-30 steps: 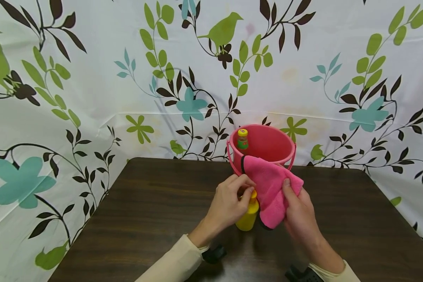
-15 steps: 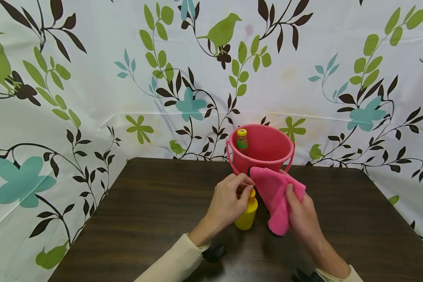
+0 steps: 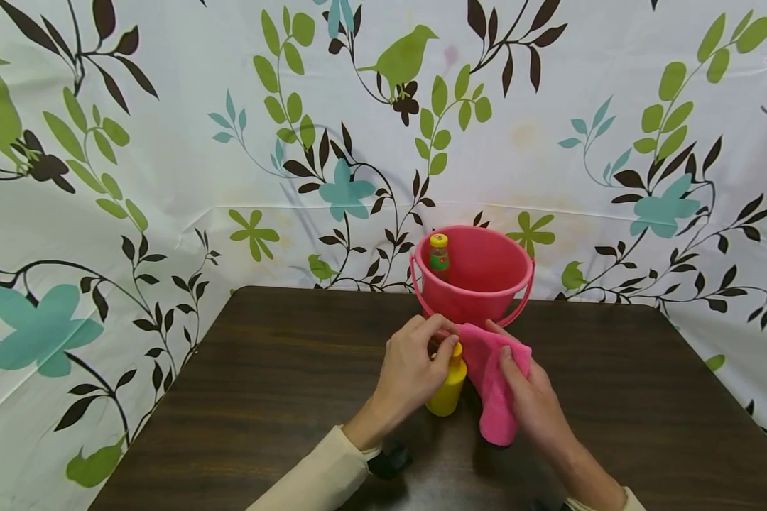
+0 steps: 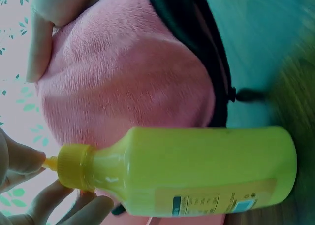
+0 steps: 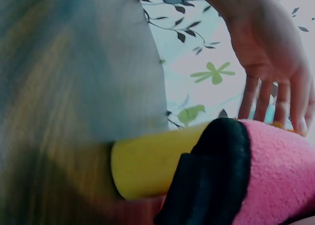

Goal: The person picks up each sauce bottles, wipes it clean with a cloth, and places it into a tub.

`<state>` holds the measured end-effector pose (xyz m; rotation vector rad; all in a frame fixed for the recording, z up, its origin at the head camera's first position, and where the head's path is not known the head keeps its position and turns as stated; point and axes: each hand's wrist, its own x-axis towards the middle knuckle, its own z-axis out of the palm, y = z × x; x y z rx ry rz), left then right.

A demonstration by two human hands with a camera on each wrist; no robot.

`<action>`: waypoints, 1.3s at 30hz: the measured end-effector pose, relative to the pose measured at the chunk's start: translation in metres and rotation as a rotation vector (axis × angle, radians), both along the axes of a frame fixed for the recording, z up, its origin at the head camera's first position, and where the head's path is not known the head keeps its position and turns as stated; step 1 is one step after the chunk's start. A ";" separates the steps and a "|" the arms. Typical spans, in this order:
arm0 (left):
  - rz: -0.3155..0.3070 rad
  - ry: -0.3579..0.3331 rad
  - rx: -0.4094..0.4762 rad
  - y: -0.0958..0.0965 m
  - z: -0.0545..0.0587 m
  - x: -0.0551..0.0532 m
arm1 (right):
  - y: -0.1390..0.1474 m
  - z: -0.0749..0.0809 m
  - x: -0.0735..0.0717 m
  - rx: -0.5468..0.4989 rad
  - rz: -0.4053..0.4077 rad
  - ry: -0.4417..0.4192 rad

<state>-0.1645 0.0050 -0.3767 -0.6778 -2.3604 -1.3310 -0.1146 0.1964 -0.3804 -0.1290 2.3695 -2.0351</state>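
Observation:
In the head view my left hand (image 3: pixel 414 360) pinches the top of a yellow squeeze bottle (image 3: pixel 446 392), which stands upright on the table. The left wrist view has the thumb and a fingertip right at the thin nozzle (image 4: pixel 49 163) above the ribbed cap (image 4: pixel 74 166). My right hand (image 3: pixel 540 397) grips a fluffy pink cloth (image 3: pixel 498 411) with black edging, thumb on its near face. The cloth hangs close along the bottle's right side, its upper left corner by my left fingertips. The right wrist view shows its black edging (image 5: pixel 221 161) overlapping the bottle.
Behind the hands, a pink bucket (image 3: pixel 473 306) with a handle stands near the table's back edge. Inside it is a small bottle (image 3: pixel 439 254) with a yellow lid and green label. A leaf-and-bird patterned sheet (image 3: pixel 524 135) hangs behind the dark wooden table (image 3: pixel 281 355).
The right hand has lowered the pink cloth from in front of the bucket's rim, ending closer beside the bottle. The left hand and the bottle have stayed nearly still.

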 end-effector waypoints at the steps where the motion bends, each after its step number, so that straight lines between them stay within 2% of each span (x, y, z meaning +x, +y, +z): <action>1: 0.001 -0.004 0.006 0.000 0.000 0.000 | -0.002 -0.001 0.000 -0.009 0.023 -0.001; 9: 0.019 -0.033 0.027 -0.001 0.001 0.000 | -0.019 -0.011 -0.004 0.001 0.221 0.007; 12: 0.014 -0.038 0.032 -0.002 0.000 0.000 | -0.023 -0.015 -0.007 0.023 0.271 -0.002; 14: 0.007 -0.042 0.038 -0.002 0.000 0.000 | -0.025 -0.019 -0.011 0.046 0.289 0.018; 20: 0.014 -0.031 0.024 -0.003 -0.001 -0.001 | -0.030 -0.034 -0.020 0.112 0.294 0.167; 24: 0.013 -0.023 0.015 -0.003 -0.002 -0.002 | -0.030 -0.041 -0.023 0.120 0.284 0.201; 27: 0.008 -0.023 0.023 -0.002 -0.002 -0.002 | -0.028 -0.044 -0.025 0.142 0.268 0.181; 34: -0.046 -0.041 0.033 -0.002 -0.001 -0.003 | -0.018 -0.050 -0.027 0.190 0.280 0.019; 39: -0.066 -0.038 0.023 -0.002 -0.002 -0.005 | -0.011 -0.050 -0.028 0.218 0.315 0.002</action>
